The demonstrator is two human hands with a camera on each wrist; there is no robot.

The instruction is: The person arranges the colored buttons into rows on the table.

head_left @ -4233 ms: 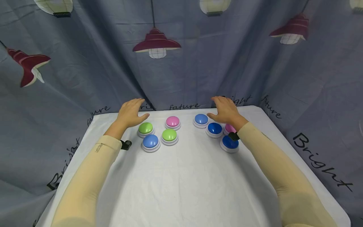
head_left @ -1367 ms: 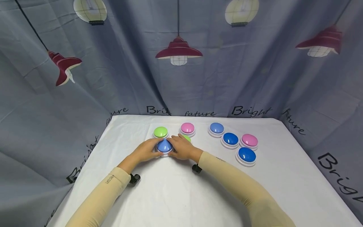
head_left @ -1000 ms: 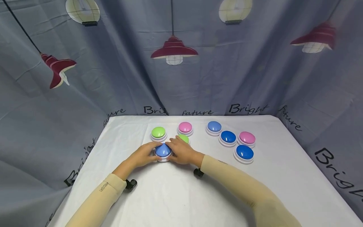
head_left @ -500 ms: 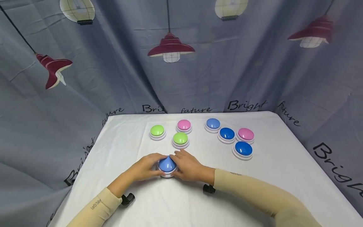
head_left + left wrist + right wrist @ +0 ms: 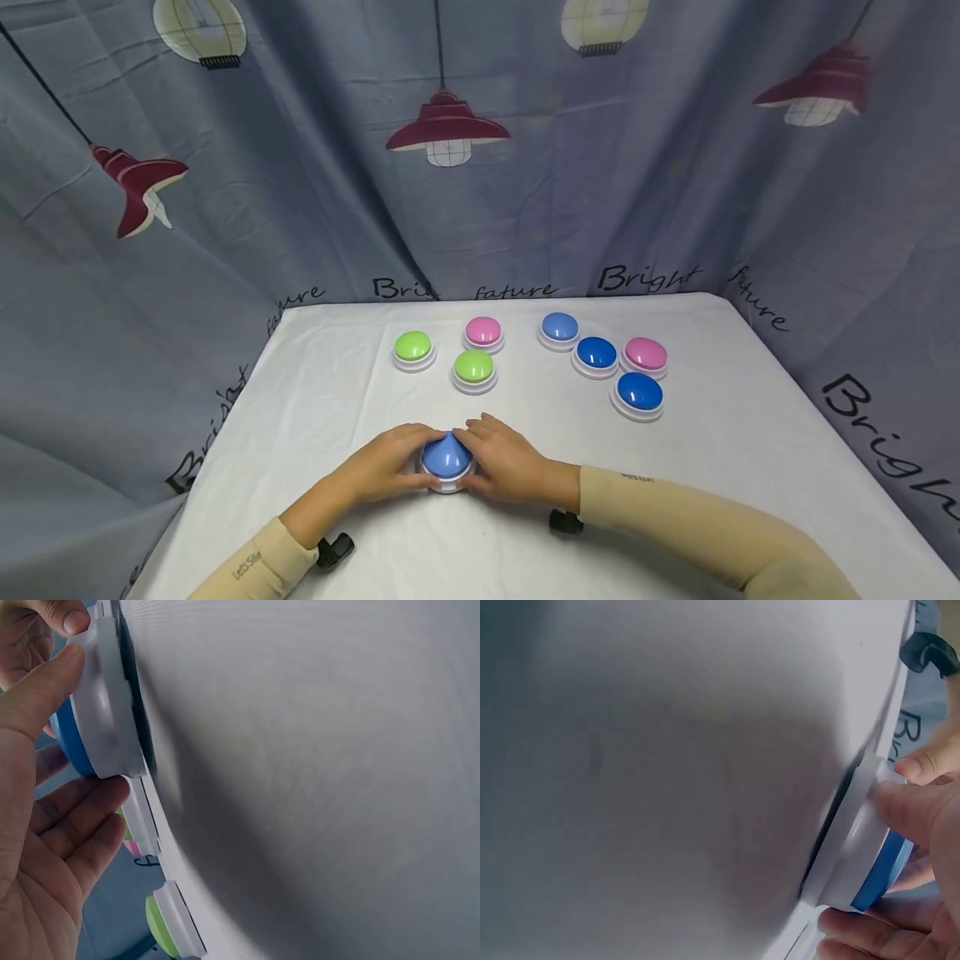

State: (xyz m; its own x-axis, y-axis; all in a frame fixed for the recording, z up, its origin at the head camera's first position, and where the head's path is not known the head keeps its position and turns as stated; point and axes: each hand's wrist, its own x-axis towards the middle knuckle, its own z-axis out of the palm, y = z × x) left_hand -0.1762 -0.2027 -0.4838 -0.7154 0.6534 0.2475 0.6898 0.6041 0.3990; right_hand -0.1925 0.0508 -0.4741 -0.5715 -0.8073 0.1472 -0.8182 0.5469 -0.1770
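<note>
A light blue push button [image 5: 447, 457] with a white round base sits between both hands, near the middle of the table. My left hand [image 5: 387, 463] grips its left side, the thumb [image 5: 46, 684] on the white base and the fingers bent round the far side. From the right, my right hand [image 5: 504, 460] holds it likewise, thumb [image 5: 911, 810] on the base. Both wrist views show a dark strip under the base; whether it is just off the cloth I cannot tell. Behind it stand a green button [image 5: 474, 367], another green button [image 5: 412, 346] and a pink button [image 5: 483, 331].
At the back right stand a light blue button [image 5: 559, 327], two dark blue buttons, one farther back [image 5: 597, 352] and one nearer [image 5: 640, 392], and a second pink button [image 5: 646, 354]. A white cloth [image 5: 330, 383] covers the table. Behind hangs a grey printed curtain [image 5: 510, 217].
Both hands have gone from hovering over the back of the table to gripping the light blue button from the left group. They have brought it nearer, away from the green ones.
</note>
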